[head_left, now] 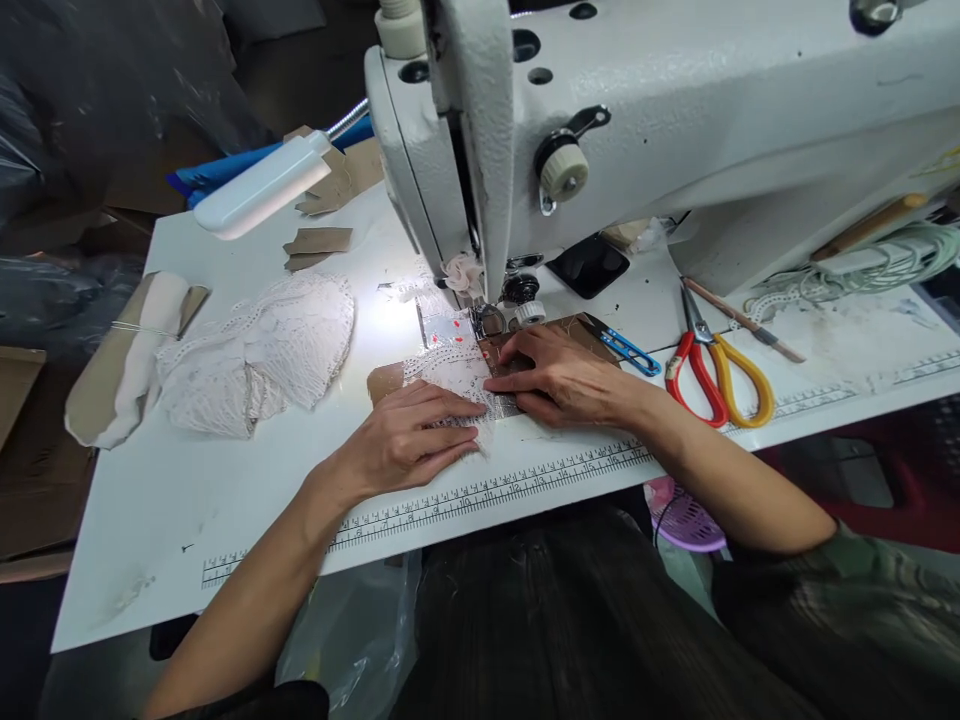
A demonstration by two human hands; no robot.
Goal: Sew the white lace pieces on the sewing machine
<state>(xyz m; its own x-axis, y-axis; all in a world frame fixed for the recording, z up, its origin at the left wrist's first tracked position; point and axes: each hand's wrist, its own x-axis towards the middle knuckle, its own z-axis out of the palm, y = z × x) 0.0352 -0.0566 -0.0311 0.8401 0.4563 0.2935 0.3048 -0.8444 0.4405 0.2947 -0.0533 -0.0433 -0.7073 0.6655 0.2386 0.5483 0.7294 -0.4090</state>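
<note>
White lace fabric point(447, 368) lies at the needle area of a white sewing machine point(637, 120). My left hand point(409, 432) rests flat on the lace, fingers stretched towards the right. Just beside it, my right hand point(562, 378) presses down at the lace's right edge, over a brown piece point(506, 345), with its index finger extended. The machine's presser foot point(484, 322) stands right in front of both hands; whether it touches the lace I cannot tell. More gathered white lace point(262, 350) lies on the table to the left.
Red-and-yellow-handled scissors point(712, 365) and blue thread snips point(626, 348) lie right of my right hand. A lamp point(262, 185) hangs over the table's back left. A bundle tied with a band point(135, 360) sits at the left edge. A printed ruler point(480, 500) runs along the front.
</note>
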